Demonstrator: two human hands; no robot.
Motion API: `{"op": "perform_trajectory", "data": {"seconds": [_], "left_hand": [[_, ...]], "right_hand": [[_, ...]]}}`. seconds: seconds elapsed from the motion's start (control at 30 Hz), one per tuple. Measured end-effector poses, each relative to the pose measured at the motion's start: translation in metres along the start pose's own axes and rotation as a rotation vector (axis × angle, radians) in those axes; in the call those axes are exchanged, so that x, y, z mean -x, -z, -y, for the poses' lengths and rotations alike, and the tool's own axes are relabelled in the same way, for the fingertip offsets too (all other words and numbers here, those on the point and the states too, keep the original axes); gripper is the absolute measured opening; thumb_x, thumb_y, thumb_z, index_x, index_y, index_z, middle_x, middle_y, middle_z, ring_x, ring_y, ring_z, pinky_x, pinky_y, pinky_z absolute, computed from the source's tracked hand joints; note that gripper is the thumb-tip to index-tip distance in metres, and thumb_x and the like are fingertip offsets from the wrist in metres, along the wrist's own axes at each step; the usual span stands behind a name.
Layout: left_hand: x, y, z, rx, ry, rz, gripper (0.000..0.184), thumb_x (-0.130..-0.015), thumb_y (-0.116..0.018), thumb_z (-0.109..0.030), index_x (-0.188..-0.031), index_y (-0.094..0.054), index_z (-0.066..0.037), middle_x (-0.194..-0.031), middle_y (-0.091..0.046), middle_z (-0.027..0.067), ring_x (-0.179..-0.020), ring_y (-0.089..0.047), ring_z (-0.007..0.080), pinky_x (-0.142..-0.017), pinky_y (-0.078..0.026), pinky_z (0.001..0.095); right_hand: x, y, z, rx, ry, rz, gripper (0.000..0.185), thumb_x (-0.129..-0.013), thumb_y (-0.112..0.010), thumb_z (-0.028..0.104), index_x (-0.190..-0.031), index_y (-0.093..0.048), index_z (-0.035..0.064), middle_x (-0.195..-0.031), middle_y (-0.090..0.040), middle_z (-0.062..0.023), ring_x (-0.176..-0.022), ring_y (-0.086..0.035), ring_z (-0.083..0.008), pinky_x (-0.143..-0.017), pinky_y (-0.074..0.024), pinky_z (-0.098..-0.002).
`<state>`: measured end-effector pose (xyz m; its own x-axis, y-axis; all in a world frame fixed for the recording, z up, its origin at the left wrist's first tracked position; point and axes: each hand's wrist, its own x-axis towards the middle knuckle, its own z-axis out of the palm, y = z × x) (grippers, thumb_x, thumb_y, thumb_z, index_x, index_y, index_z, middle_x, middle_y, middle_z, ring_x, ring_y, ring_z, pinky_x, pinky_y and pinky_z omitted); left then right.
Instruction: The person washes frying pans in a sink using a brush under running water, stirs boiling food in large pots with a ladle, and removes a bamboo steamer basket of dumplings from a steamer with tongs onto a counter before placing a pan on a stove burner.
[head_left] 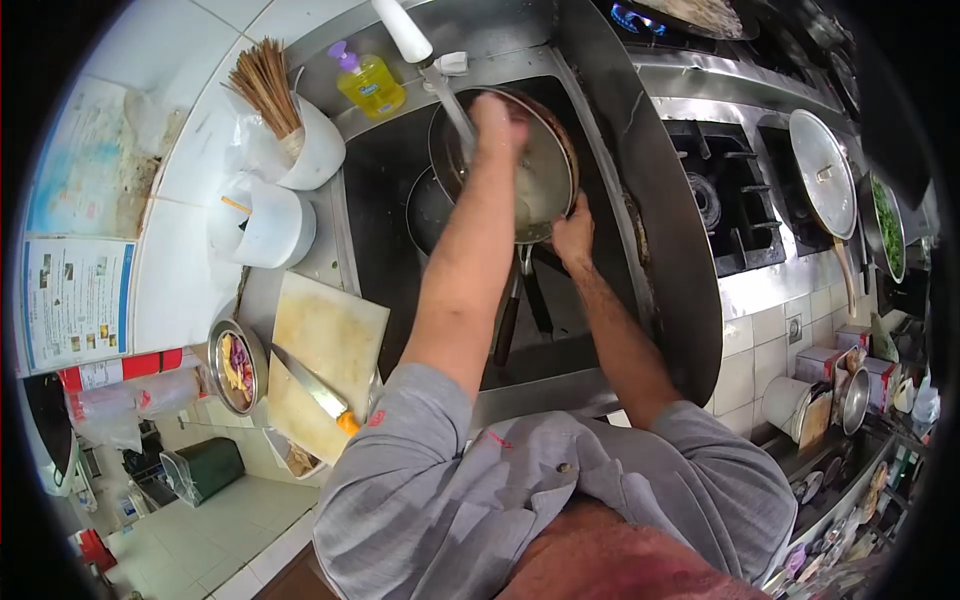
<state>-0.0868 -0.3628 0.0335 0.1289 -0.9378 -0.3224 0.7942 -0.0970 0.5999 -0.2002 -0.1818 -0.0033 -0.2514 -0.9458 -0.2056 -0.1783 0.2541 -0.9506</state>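
Observation:
A large round metal pan [560, 140] is tilted in the sink [390, 290] under the tap. My right hand [573, 235] grips its lower right rim, the fingers partly hidden behind it. Inside the pan is my left hand [497, 125], smeared by motion, so its fingers and anything in them cannot be made out. Cloudy liquid shows in the pan's bottom. The tap [405, 35] reaches over the pan's left side. Another dark pan [424, 215] lies partly beneath, and dark handles [508, 325] point toward me.
On the left are a soap bottle [372, 85], a white container [318, 150] with a bamboo brush, a cutting board [335, 330], a knife [315, 385] and a bowl of food [250, 365]. Rightward stands a gas stove [715, 195] with a lidded pan [822, 170]; a blue flame [630, 18] burns farther back.

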Motion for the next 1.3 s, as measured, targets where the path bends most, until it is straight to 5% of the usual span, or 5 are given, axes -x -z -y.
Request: {"op": "perform_trajectory", "data": {"seconds": [0.4, 0.77, 0.93, 1.07, 1.3], "left_hand": [[0.108, 0.155, 0.004, -2.357, -0.501, 0.426, 0.048, -0.087, -0.041, -0.041, -0.127, -0.037, -0.016, -0.135, -0.028, 0.0092, -0.129, -0.018, 0.0270, -0.098, -0.009, 0.0628], [0.132, 0.101, 0.032, -1.810, 0.007, 0.155, 0.054, -0.081, -0.050, -0.045, -0.127, -0.040, -0.019, -0.143, -0.015, 0.0035, -0.132, -0.010, 0.0275, -0.093, -0.003, 0.0684], [0.177, 0.141, 0.033, -1.318, -0.699, -0.120, 0.055, -0.068, -0.071, -0.029, -0.112, -0.049, -0.006, -0.131, -0.033, 0.0194, -0.126, -0.023, 0.0269, -0.101, -0.018, 0.0497], [0.207, 0.157, 0.011, -1.012, 0.057, 0.154, 0.049, -0.062, -0.078, -0.027, -0.093, -0.051, 0.000, -0.082, -0.058, 0.0101, -0.079, -0.056, 0.0192, -0.076, -0.043, 0.0329], [0.226, 0.155, 0.005, -1.042, 0.051, 0.019, 0.024, -0.064, -0.070, -0.013, -0.075, -0.052, -0.001, -0.057, -0.054, 0.0055, -0.047, -0.053, 0.0161, -0.047, -0.043, 0.0301]], "right_hand": [[-0.035, 0.010, 0.019, 0.040, 0.311, -0.086, 0.051, -0.073, -0.047, -0.004, -0.123, -0.040, 0.0001, -0.112, -0.051, -0.0239, -0.108, -0.048, -0.0369, -0.090, -0.0386, -0.0405], [-0.035, -0.013, 0.013, -0.339, 0.058, -0.088, 0.047, -0.073, -0.044, -0.006, -0.120, -0.044, 0.0011, -0.102, -0.057, -0.0159, -0.084, -0.061, -0.0267, -0.054, -0.0537, -0.0318], [-0.037, -0.010, 0.031, -0.625, 0.001, 0.036, 0.044, -0.075, -0.044, -0.006, -0.119, -0.039, -0.0020, -0.101, -0.055, -0.0187, -0.072, -0.062, -0.0278, -0.044, -0.0555, -0.0335], [-0.040, -0.020, 0.041, -0.757, -0.046, 0.117, 0.038, -0.077, -0.046, -0.002, -0.114, -0.038, -0.0046, -0.099, -0.054, -0.0185, -0.076, -0.061, -0.0297, -0.047, -0.0564, -0.0376], [-0.042, -0.085, 0.021, -0.898, -0.424, 0.301, 0.021, -0.076, -0.056, 0.003, -0.097, -0.052, 0.0022, -0.090, -0.058, -0.0108, -0.068, -0.059, -0.0243, -0.053, -0.0506, -0.0370]]}}
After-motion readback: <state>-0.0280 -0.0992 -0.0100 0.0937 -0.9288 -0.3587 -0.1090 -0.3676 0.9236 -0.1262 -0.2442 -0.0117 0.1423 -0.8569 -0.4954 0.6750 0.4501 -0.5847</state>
